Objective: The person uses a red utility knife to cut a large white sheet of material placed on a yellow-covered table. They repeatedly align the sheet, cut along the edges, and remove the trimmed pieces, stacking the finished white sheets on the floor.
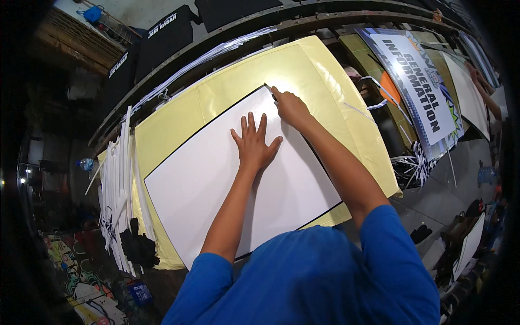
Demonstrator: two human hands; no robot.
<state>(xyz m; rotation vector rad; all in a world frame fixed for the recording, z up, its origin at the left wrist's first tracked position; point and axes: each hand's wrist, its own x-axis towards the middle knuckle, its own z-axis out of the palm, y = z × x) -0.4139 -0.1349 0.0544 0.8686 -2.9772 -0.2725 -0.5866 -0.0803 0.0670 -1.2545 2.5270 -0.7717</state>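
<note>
A large white sheet with a dark border (pixel 192 189) lies on a yellow-covered board (pixel 200 103) on the work table. My left hand (pixel 254 143) presses flat on the upper middle of the sheet, fingers spread. My right hand (pixel 290 108) grips a small slim tool at the sheet's far right corner, where the tool's tip meets the dark edge; it looks like a blade cutter, mostly hidden by my fingers.
Long white offcuts (pixel 116 195) hang at the left beside black scraps (pixel 138 244). Printed signboards (pixel 401 65) lie on the right, where another person's hand (pixel 482 81) shows. Black shirts (pixel 157 49) lie beyond the rails. A plastic bottle (pixel 86 165) stands at the left.
</note>
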